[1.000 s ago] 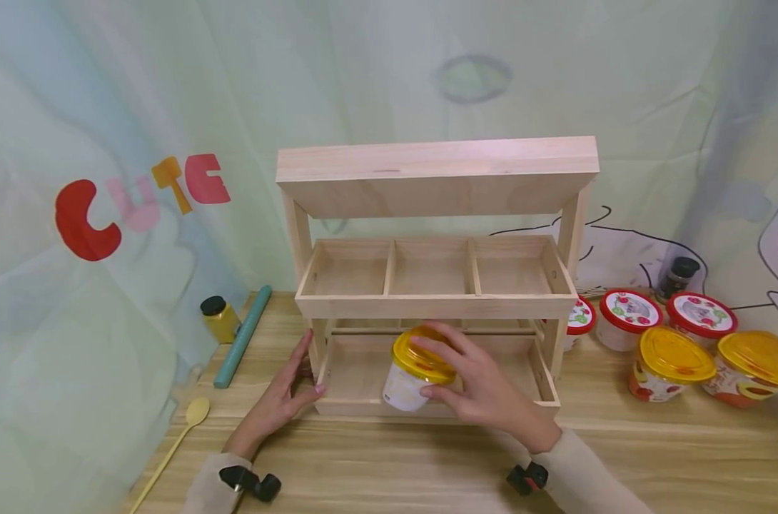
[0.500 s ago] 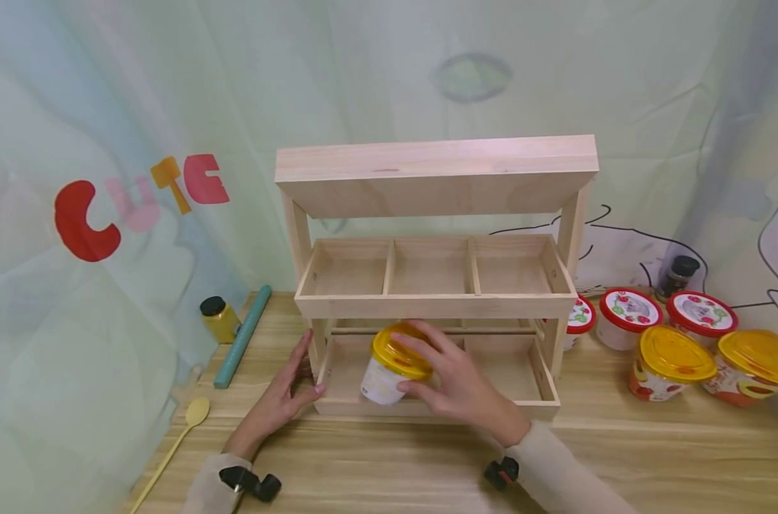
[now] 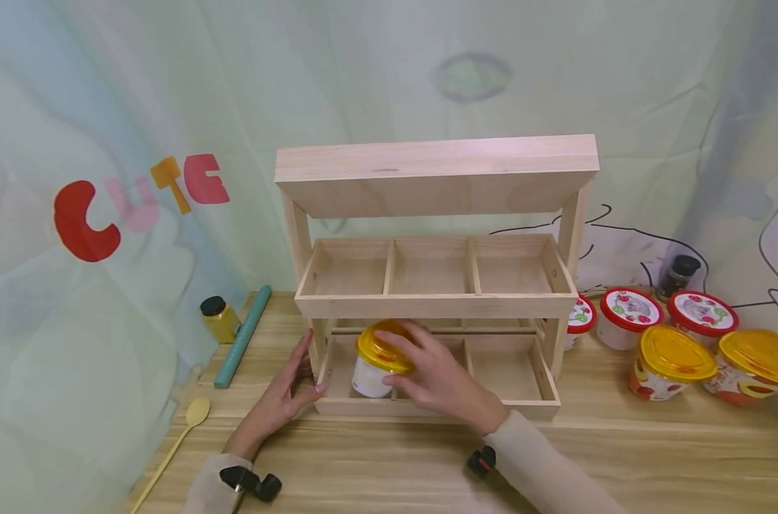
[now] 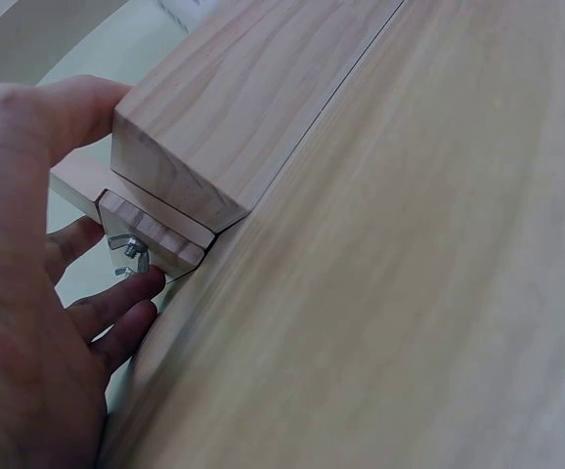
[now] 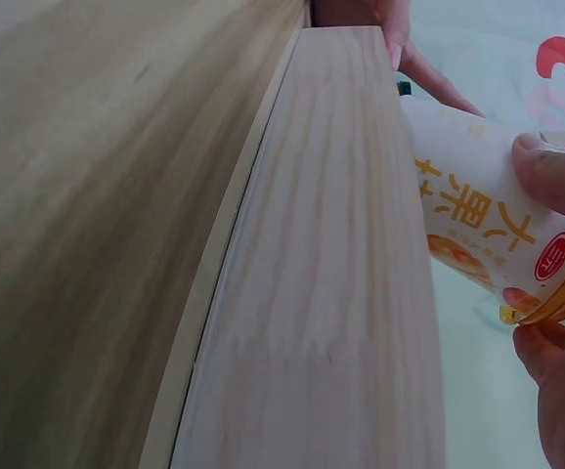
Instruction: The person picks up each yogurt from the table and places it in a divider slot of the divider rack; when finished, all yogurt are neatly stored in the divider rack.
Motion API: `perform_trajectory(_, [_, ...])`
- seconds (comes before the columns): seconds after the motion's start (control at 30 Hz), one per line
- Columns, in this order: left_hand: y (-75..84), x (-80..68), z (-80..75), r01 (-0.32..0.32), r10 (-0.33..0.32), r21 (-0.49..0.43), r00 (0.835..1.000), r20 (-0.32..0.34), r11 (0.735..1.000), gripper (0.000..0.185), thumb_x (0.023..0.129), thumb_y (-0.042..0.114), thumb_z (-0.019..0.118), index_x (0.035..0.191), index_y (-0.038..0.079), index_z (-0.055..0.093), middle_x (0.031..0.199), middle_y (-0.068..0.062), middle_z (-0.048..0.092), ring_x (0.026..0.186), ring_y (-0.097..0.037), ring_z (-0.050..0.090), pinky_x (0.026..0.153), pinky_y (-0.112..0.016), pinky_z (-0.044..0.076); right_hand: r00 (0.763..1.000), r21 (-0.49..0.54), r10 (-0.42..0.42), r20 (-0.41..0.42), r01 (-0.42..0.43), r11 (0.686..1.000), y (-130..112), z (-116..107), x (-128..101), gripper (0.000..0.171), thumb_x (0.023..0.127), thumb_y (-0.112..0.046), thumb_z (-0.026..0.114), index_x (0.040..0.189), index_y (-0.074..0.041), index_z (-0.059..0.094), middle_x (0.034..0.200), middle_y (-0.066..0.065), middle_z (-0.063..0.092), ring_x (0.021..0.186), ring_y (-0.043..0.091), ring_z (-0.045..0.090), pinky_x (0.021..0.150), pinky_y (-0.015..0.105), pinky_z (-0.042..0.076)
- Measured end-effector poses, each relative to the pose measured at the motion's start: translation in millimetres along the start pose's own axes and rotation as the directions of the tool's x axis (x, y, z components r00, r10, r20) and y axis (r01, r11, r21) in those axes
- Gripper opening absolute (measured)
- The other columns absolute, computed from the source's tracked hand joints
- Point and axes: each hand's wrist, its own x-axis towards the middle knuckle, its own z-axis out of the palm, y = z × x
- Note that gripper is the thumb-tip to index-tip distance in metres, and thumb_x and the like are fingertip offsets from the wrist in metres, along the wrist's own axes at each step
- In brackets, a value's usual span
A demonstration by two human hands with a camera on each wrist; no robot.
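Right hand (image 3: 437,378) has its grip round the yellow-lidded round tub (image 3: 376,360); left hand (image 3: 286,389), grip released, braces the pale wooden rack (image 3: 437,175).

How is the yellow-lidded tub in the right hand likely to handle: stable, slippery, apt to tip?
The yellow-lidded tub probably feels light: the right hand carries it tilted from the lid. Its glossy printed wall may be slippery. Narrower at the base than the lid, it could tip if set down tilted.

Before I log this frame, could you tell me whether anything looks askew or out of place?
Only the yellow-lidded cup stands out: the right hand holds it tilted over the rack's bottom tray, not yet upright. Nothing looks spilled or damaged.
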Motion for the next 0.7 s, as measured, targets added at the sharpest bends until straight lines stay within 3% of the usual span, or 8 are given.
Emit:
perform_trajectory(0.13, [0.4,-0.5,-0.3,0.020,-0.020,0.012,1.000,-0.005,1.000,0.102,0.099,0.012,0.074,0.175,0.024,0.007,0.175,-0.025,0.030,0.144,-0.023,0.053,0.113,-0.024,0.046,0.998,-0.011,-0.027,0.049,0.027,1.000,2,9,4,0.070,0.094,-0.029,0.085,0.154,-0.016,0.053,0.160,0.018,0.052,0.140,0.032,0.059,0.113,0.045,0.055])
perform_trajectory(0.4, [-1.9,-0.2,-0.4,0.004,-0.004,-0.002,1.000,0.005,1.000,0.101,0.100,0.010,0.073,0.175,0.023,0.006,0.173,-0.026,0.034,0.140,-0.004,0.053,0.112,-0.026,0.049,0.984,-0.010,-0.055,0.168,0.057,0.998,-6,20,12,0.067,0.092,-0.026,0.086,0.151,-0.018,0.057,0.163,0.021,0.048,0.146,0.038,0.054,0.119,0.051,0.051])
perform_trajectory(0.7, [-1.0,-1.0,-1.9,0.001,-0.001,-0.003,1.000,0.015,1.000,0.101,0.100,0.010,0.071,0.175,0.023,0.006,0.172,-0.027,0.036,0.137,-0.010,0.057,0.109,-0.028,0.053,0.969,-0.039,-0.061,0.238,0.072,0.997,-11,32,21,0.067,0.096,-0.030,0.083,0.155,-0.021,0.052,0.171,0.016,0.040,0.152,0.035,0.048,0.119,0.051,0.051])
